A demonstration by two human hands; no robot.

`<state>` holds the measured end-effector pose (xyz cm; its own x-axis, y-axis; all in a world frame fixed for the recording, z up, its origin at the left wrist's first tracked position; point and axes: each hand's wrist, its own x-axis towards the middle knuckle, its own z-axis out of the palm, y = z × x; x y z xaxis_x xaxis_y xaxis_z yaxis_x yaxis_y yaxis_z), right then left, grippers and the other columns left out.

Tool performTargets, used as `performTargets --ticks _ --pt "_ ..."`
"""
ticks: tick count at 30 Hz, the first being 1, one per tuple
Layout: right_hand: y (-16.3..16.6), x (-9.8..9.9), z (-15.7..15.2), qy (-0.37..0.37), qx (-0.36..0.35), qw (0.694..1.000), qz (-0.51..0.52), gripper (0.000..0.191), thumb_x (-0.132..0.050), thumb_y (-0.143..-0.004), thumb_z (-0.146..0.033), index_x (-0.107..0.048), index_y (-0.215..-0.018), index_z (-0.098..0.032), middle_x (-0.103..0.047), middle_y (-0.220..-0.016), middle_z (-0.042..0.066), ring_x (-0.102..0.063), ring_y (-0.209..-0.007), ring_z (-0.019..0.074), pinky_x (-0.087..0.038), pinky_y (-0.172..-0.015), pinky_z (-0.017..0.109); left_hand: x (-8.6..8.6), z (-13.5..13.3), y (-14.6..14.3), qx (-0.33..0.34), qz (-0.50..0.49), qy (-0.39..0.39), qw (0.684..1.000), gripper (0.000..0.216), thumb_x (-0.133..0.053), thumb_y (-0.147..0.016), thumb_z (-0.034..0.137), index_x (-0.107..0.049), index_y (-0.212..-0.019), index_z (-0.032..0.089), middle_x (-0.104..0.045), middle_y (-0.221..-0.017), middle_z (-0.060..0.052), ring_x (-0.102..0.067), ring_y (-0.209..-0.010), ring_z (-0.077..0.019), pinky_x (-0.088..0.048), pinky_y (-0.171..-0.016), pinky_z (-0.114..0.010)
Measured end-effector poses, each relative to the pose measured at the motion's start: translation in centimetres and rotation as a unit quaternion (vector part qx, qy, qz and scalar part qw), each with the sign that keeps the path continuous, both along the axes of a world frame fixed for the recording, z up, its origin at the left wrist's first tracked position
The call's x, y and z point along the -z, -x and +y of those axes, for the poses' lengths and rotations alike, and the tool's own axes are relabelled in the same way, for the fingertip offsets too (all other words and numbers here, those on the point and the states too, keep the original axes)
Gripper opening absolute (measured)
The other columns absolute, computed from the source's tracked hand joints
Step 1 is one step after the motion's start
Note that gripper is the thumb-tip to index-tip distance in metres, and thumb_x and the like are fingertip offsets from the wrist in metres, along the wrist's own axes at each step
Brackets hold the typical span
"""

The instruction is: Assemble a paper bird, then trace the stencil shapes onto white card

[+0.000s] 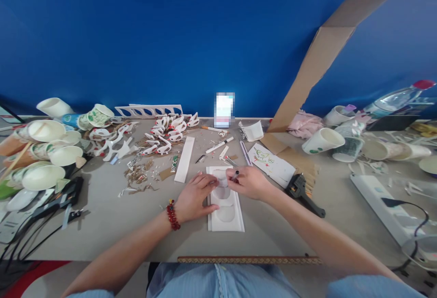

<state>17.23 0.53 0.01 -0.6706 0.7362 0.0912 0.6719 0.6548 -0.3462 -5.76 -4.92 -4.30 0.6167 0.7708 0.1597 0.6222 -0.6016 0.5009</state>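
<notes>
In front of me lies a white folded paper strip [235, 218] with rounded shapes cut or drawn along it. My left hand [198, 197] rests on its left side, fingers stretched out and thumb on the paper, holding it down. A red bead bracelet [173, 215] circles that wrist. My right hand [251, 182] is closed at the strip's upper part around a slim pen [235, 175] with a dark end; most of the pen is hidden by the fingers. Left of the strip lies a plain white paper strip [185, 159].
White bird-like cutouts [170, 129] and brown scraps [139, 172] lie at left. Paper cups [44, 177] stack at far left. A black glue gun [303, 193] and a drawing [269, 163] lie right, near a white power strip [375, 204]. A lit phone [224, 109] stands behind.
</notes>
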Motion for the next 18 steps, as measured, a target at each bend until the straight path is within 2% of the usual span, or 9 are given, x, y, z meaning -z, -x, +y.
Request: performTargets --ticks 4,8,13,18 --pt "0.5 -0.3 -0.4 -0.035 -0.039 0.998 -0.031 0.006 -0.058 -0.080 -0.022 -0.063 -0.078 -0.023 -0.061 -0.059 0.001 -0.054 -0.060 0.0161 -0.021 -0.052 0.027 0.2 0.0 0.0 0.001 0.004 -0.002 1.000 0.056 -0.063 -0.083 0.050 -0.052 -0.129 0.020 -0.056 -0.133 -0.011 -0.051 -0.125 -0.0274 -0.025 -0.117 -0.049" --pt "1.0 -0.7 -0.5 -0.070 -0.098 0.990 -0.070 0.011 -0.060 -0.079 -0.023 -0.067 -0.087 -0.022 -0.061 -0.062 0.003 -0.051 -0.060 0.0165 -0.016 -0.052 0.029 0.3 0.0 0.0 -0.003 0.004 -0.010 1.000 0.056 -0.063 -0.082 0.048 -0.051 -0.130 0.020 -0.056 -0.133 -0.012 -0.050 -0.126 -0.0275 -0.025 -0.118 -0.049" --pt "0.7 -0.8 -1.0 -0.050 -0.078 0.992 -0.088 0.009 -0.056 -0.083 -0.022 -0.065 -0.084 -0.022 -0.061 -0.064 0.002 -0.052 -0.065 0.0165 -0.018 -0.053 0.028 0.2 -0.1 0.0 -0.001 0.010 -0.010 1.000 0.057 -0.065 -0.081 0.047 -0.051 -0.130 0.020 -0.056 -0.133 -0.011 -0.049 -0.127 -0.0272 -0.024 -0.118 -0.048" --pt "0.3 0.1 -2.7 -0.081 -0.107 0.985 -0.107 0.008 -0.054 -0.084 -0.019 -0.061 -0.080 -0.018 -0.064 -0.070 0.005 -0.053 -0.069 0.0179 -0.025 -0.055 0.028 0.0 -0.1 -0.1 -0.002 0.009 -0.001 1.000 0.056 -0.064 -0.082 0.047 -0.051 -0.130 0.021 -0.056 -0.133 -0.010 -0.047 -0.129 -0.0266 -0.024 -0.118 -0.047"
